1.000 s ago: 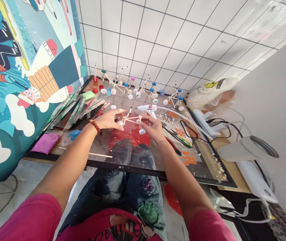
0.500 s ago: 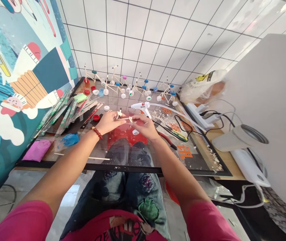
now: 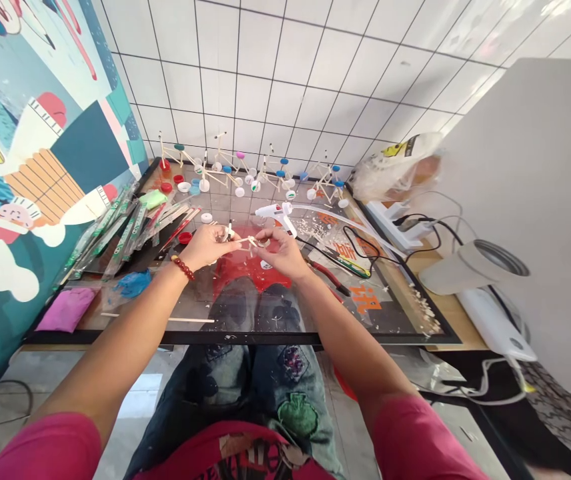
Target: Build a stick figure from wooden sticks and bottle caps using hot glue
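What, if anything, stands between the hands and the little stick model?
Nothing visible: the left hand and right hand both hold the stick model. The white glue gun is just beyond them, not in between.

Place is looking like a small craft workspace; home or shop, cannot tell. Black-edged bench [image 3: 250, 338] is standing by a white gridded wall [image 3: 255, 93], cartoon-printed panel [image 3: 85, 150] rising at left. White glue gun [image 3: 276, 211] is lying mid-bench, pale crumbs [image 3: 311, 230] littering the surface to its right. Packaged sticks [image 3: 128, 233] are lying heaped at left; small stick-and-disc models [image 3: 280, 174] are lining the far side.
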Demonstrator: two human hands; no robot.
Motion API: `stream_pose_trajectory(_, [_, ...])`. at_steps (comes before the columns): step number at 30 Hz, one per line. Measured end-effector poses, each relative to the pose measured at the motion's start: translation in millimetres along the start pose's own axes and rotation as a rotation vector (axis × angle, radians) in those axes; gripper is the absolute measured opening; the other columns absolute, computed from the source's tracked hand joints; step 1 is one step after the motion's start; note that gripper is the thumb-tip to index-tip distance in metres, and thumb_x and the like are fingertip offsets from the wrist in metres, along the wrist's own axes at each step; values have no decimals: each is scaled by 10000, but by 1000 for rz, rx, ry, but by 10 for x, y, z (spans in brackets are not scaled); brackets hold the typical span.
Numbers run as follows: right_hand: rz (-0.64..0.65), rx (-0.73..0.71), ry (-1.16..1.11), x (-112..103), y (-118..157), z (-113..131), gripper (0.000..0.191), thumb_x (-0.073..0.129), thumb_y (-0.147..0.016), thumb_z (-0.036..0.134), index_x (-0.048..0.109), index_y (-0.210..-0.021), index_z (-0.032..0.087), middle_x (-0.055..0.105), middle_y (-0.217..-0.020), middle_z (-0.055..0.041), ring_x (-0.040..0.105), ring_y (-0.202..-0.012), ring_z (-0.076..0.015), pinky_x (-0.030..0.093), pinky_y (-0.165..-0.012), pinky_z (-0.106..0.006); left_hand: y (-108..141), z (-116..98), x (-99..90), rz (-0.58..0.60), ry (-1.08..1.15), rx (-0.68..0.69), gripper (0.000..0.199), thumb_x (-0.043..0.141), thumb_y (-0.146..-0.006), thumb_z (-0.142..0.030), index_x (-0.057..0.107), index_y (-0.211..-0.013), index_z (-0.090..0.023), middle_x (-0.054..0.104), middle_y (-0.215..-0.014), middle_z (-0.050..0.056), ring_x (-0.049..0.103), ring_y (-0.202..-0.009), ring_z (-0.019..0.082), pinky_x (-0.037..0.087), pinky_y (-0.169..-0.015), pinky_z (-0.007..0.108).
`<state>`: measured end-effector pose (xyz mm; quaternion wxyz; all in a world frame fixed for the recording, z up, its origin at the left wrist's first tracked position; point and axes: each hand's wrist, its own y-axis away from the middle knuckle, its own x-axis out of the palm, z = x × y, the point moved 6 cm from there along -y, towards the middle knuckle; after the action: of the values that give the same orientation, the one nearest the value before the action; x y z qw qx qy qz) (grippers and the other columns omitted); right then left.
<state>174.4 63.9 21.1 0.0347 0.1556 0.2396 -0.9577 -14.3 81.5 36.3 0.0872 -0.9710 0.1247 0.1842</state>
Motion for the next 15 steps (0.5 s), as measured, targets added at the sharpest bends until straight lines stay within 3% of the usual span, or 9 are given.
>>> stream_pose_trajectory(4, [3, 36, -37, 14, -8, -38, 339, 773, -753, 461, 655, -947, 209, 701, -934, -39, 631, -857, -173, 531, -819, -334, -16, 31, -19, 36, 13, -22, 326, 794, -659, -439, 757, -833, -165, 679, -705, 12, 570, -624, 140, 443, -597, 258])
stream_pose_trajectory(8, [28, 53, -92, 1, -20, -51, 364, 786, -738, 442, 650, -984, 211, 703, -951, -41, 638, -858, -173, 539, -852, -352, -55, 56, -71, 62, 35, 2, 568, 875, -573, -430, 754, -1062, -169, 757, -991, 71, 675, -886, 219, 537, -825, 348])
stream_pose_trajectory(12, [30, 84, -124, -19, -20, -81, 377, 799, -720, 440, 647, -983, 216, 708, -946, -35, 637, -844, -169, 546, -854, -356, -82, 45, -197, 100, 98, 0, 853, 911, -507, -400, 661, -1286, -161, 699, -1269, 139, 660, -1108, 271, 517, -996, 438])
stream_pose_trajectory(15, [19, 101, -148, -25, -19, -103, 394, 812, -696, 429, 647, -981, 213, 712, -944, -36, 644, -854, -170, 553, -873, -366, 6, -76, -381, 87, 48, -17, 891, 900, -510, -368, 625, -1334, -173, 674, -1321, 141, 624, -1227, 286, 478, -1080, 459])
